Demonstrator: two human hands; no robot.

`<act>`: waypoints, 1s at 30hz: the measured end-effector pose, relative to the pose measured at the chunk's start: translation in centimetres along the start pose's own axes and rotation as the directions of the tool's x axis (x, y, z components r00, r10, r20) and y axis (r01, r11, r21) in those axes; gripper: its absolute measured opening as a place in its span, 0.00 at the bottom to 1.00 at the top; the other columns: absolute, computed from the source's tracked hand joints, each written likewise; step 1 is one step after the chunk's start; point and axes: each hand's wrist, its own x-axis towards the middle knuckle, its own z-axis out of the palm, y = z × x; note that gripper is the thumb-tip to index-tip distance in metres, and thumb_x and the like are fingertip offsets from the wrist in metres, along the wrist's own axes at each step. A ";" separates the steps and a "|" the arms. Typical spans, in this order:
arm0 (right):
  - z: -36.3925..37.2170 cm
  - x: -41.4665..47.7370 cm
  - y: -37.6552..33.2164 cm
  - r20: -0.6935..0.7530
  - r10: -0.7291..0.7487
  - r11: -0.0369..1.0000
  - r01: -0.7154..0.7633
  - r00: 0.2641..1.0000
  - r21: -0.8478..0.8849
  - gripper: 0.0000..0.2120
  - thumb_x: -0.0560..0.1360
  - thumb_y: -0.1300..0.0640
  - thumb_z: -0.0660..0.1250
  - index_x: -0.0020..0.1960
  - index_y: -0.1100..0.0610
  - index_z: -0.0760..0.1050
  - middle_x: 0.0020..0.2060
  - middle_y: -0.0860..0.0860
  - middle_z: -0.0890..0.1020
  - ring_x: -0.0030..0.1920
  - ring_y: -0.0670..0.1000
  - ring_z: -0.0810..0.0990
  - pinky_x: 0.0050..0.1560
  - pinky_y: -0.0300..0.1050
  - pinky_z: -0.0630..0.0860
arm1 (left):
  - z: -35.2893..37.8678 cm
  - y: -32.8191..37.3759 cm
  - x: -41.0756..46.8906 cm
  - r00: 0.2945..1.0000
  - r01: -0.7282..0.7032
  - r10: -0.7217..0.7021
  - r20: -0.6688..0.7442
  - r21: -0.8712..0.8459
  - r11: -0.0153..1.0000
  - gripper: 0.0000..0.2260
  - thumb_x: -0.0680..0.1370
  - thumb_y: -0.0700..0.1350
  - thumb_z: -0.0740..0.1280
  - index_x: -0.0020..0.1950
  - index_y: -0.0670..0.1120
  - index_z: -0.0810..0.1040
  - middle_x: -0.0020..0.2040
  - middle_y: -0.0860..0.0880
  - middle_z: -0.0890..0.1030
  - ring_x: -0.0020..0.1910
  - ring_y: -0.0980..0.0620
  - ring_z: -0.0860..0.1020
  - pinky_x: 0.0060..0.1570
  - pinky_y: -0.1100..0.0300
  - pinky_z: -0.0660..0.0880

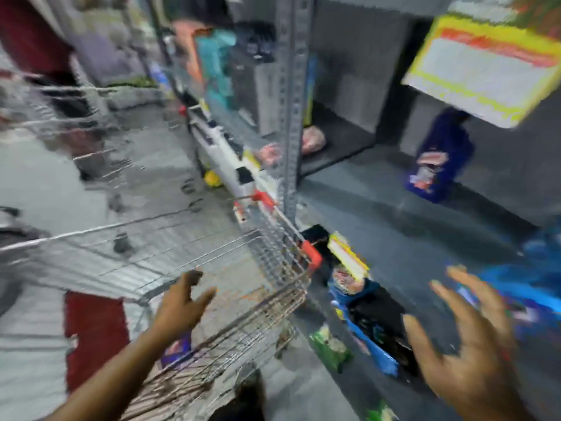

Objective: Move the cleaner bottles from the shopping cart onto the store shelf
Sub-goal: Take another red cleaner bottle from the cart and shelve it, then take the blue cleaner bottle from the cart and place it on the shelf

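Note:
The picture is smeared by motion. A wire shopping cart [273,259] with red corner caps stands in front of me, beside the grey store shelf [394,226]. One dark blue cleaner bottle [440,156] stands upright at the back of the shelf. A blue blur at the shelf's right edge [534,278] may be more bottles; I cannot tell. Something blue and white [176,349] lies low in the cart under my left wrist. My left hand [180,302] hovers over the cart, fingers apart, holding nothing. My right hand [467,338] is spread open in front of the shelf, empty.
A yellow-edged price sign [485,71] hangs over the shelf. A perforated grey upright [291,117] divides the shelving. Blue and green packages [358,326] fill the lower shelf beside the cart. A second cart [60,110] and a person in dark red stand at the far left.

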 end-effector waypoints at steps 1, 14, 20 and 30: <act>2.0 1.4 -0.4 0.056 0.004 0.999 -0.007 0.998 0.051 0.22 0.70 0.50 0.68 0.60 0.61 0.73 0.61 0.61 0.75 0.63 0.58 0.73 0.70 0.49 0.65 | -1.6 -2.3 1.4 0.997 0.078 -0.078 -0.011 0.052 0.996 0.21 0.73 0.45 0.73 0.62 0.42 0.72 0.59 0.39 0.80 0.53 0.41 0.79 0.50 0.53 0.74; 46.2 4.9 -11.3 0.989 0.043 0.984 -0.167 -0.139 -0.066 0.33 0.72 0.45 0.69 0.73 0.51 0.62 0.72 0.54 0.69 0.68 0.56 0.71 0.65 0.47 0.69 | -1.4 -20.5 6.7 0.568 0.821 -0.756 0.324 -0.173 0.543 0.05 0.77 0.41 0.66 0.41 0.47 0.73 0.35 0.52 0.74 0.27 0.58 0.75 0.30 0.67 0.74; 59.6 -3.5 -12.5 0.975 0.103 0.961 -0.234 -0.198 -0.149 0.29 0.72 0.48 0.69 0.68 0.60 0.68 0.65 0.60 0.76 0.63 0.59 0.76 0.60 0.45 0.71 | 4.0 -25.2 7.3 0.248 0.845 -0.865 0.437 -0.535 -0.028 0.04 0.75 0.39 0.65 0.40 0.42 0.75 0.31 0.45 0.68 0.26 0.50 0.66 0.28 0.62 0.65; 65.8 -10.4 -12.8 0.976 0.170 0.917 -0.342 -0.132 -0.206 0.12 0.72 0.48 0.70 0.46 0.57 0.77 0.39 0.54 0.78 0.36 0.53 0.74 0.36 0.41 0.65 | 6.5 -26.8 8.7 0.099 0.417 -0.892 0.441 -0.833 -0.365 0.13 0.72 0.28 0.50 0.40 0.40 0.71 0.33 0.41 0.74 0.28 0.48 0.69 0.37 0.56 0.72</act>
